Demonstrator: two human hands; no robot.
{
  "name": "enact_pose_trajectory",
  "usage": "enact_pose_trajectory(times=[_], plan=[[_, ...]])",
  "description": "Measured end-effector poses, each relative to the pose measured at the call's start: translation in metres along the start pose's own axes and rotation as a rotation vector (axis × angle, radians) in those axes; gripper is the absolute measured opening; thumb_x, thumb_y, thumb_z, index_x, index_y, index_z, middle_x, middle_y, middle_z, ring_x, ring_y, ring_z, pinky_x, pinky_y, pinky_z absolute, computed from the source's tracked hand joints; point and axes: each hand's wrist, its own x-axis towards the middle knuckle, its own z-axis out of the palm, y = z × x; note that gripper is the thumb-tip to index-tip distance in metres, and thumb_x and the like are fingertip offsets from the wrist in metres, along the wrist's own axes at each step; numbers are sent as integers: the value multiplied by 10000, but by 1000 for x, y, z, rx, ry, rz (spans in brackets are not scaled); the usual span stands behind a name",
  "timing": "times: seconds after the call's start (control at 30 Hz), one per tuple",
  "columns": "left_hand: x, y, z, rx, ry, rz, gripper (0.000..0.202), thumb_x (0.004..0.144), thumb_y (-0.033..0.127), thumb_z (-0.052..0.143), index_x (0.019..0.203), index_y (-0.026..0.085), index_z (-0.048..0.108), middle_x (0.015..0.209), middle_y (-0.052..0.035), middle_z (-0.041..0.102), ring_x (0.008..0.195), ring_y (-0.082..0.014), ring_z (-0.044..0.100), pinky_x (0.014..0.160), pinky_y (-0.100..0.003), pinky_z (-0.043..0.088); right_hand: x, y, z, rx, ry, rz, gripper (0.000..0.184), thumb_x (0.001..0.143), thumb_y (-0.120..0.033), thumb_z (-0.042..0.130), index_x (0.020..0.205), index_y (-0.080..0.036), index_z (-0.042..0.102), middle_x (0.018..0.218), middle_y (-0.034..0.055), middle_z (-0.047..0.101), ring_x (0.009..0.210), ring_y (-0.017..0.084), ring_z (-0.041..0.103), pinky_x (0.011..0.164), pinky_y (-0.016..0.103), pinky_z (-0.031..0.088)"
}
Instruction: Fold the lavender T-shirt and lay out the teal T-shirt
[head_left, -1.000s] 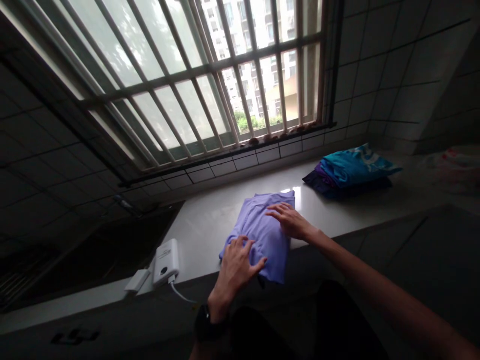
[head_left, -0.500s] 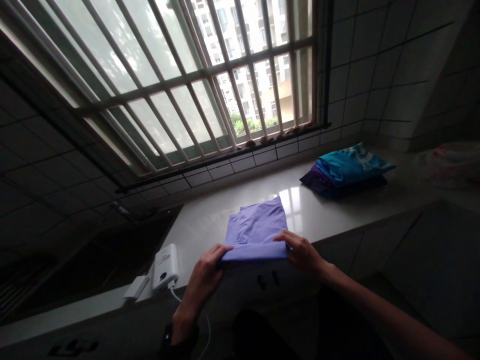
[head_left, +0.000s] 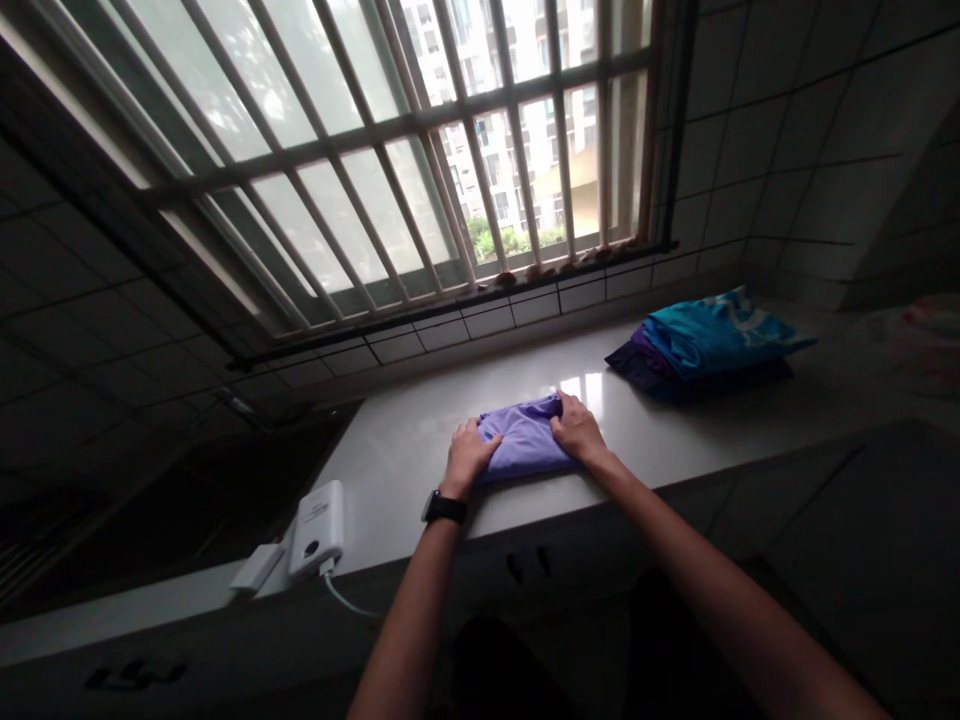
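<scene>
A lavender garment [head_left: 525,438], folded into a small flat bundle, lies on the pale countertop [head_left: 397,430]. My left hand [head_left: 469,455] grips its left edge, thumb on top and fingers at the far left corner. At the opposite side my right hand [head_left: 577,428] holds the right edge, thumb over the cloth and fingers round the far corner. The undersides of the fingers are hidden. A dark watch [head_left: 444,506] circles my left wrist.
Folded blue, purple and dark clothes [head_left: 712,335] are stacked to the right. A white power bank [head_left: 316,530] with a cable and a small white block [head_left: 257,568] sit at the counter's left front. The dark sink [head_left: 247,480] lies left; a barred window [head_left: 375,150] is behind.
Both hands have moved forward from the counter's front edge to the bundle's far corners. The lavender garment's near flap is folded over onto the rest, making it shorter.
</scene>
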Motion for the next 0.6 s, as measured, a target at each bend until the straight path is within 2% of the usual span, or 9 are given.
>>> enact_pose_trajectory(times=[0.07,0.13,0.2,0.27,0.37,0.5,0.57,0.6], plan=[[-5,3,0,-9,10,-30,689,872,516,672,1379,70,537,1285,-224,651,1236,-317,604,1052,-372,458,1,2,2,43,20,-1,584,898,-227,452,1460,-69,455,1332,193,616,1224,280,584,1071,387,440],[-11,10,1,10,16,13,652,899,507,647,1391,95,534,1244,-207,665,1200,-309,623,1036,-376,468,2,5,2,117,38,0,563,924,-266,420,1452,-71,454,1349,199,600,1231,288,576,1068,402,444],[-14,15,3,46,26,112,480,968,386,566,1385,148,555,1200,-170,674,1138,-272,648,1003,-350,484,3,8,2,225,71,7,508,967,-312,346,1411,-105,482,1344,186,595,1230,278,573,1058,402,452],[-11,12,3,103,36,163,384,1001,255,475,1363,188,585,1164,-150,674,1080,-244,664,953,-320,502,2,10,1,330,111,25,471,996,-343,266,1345,-149,514,1316,164,600,1209,259,578,1039,388,462],[5,-17,-9,226,33,105,393,1003,202,428,1356,211,601,1157,-147,668,1069,-242,668,909,-307,516,0,11,-3,416,127,53,435,998,-382,235,1236,-187,541,1239,149,617,1120,257,602,985,384,486],[34,-78,-40,333,-1,-19,419,1010,301,430,1390,211,580,1195,-159,671,1077,-258,677,913,-328,527,-1,6,-7,421,83,47,378,970,-404,266,1128,-201,543,1174,147,621,1031,264,611,943,390,493],[43,-98,-52,376,40,-91,476,1005,365,427,1418,166,555,1216,-207,659,1109,-305,665,922,-391,531,-1,4,-7,413,68,49,356,958,-399,270,1089,-203,537,1152,148,618,1009,263,610,928,390,494],[45,-103,-55,404,102,-136,518,997,393,430,1437,141,534,1250,-238,639,1151,-338,643,933,-428,526,0,4,-6,415,66,50,345,954,-397,273,1074,-205,533,1137,144,617,993,261,610,917,389,495]])
